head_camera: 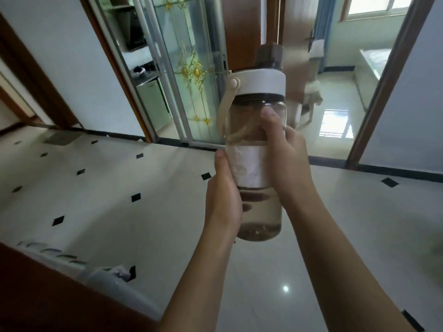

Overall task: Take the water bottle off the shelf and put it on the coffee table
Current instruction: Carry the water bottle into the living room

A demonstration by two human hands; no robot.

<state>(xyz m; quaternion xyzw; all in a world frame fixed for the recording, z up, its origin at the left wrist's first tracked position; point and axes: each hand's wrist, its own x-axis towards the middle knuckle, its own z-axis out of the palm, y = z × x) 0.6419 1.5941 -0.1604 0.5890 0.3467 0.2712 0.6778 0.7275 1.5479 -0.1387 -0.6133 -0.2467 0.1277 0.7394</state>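
Water bottle (256,149), clear cylindrical plastic with a white lid band, grey cap, beige carry strap and white paper label: held in mid-air in front of the person, off any shelf, long axis upright with a slight tilt, cap uppermost.

Left hand (224,200): wrapped around the lower left side of the body, fingers closed on the bottle, thumb tip level with the label's top edge.

Right hand (285,161): clasped around the right side at label height and above, fingers closed on the bottle, thumb lying up the clear upper wall. Both hands shared the load; the left sat lower and nearer the base.

Dark wooden furniture edge (48,291): lower left corner, closest to the camera; whether it was the desk could not be told.

White tiled floor with small black diamond insets (119,188): below and beyond the bottle.

Glass sliding door with gold ornament (189,75): farther back; sunlit room beyond, right.

Judgement: carrying stage; no coffee table identifiable in view.
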